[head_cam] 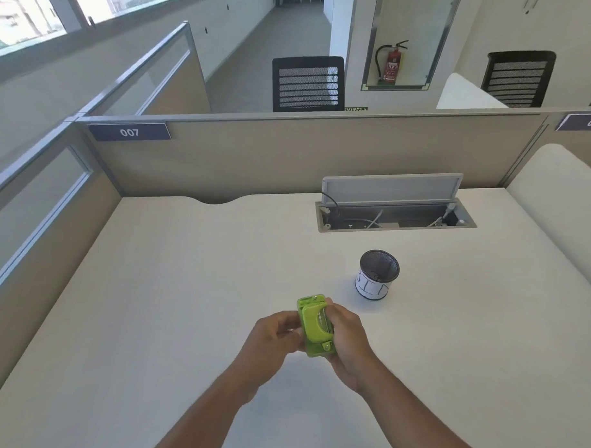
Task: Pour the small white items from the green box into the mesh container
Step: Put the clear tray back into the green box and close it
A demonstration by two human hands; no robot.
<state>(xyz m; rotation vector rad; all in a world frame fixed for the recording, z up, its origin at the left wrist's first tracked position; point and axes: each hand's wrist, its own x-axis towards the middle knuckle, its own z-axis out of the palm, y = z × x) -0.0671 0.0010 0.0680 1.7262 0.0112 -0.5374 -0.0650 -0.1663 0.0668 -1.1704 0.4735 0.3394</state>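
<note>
Above the desk (184, 287), we are gripping the green box (315, 326) between both hands, left hand (271, 338) and right hand (348, 339) closed on its sides, mesh container (376, 274) standing apart beyond.

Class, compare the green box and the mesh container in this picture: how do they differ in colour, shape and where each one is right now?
The green box is bright green and blocky; the mesh container is a black mesh cylinder with a white band around its base. The green box is held above the desk between the left hand and right hand; the mesh container stands upright on the desk, untouched. Both are small desk items.
</note>
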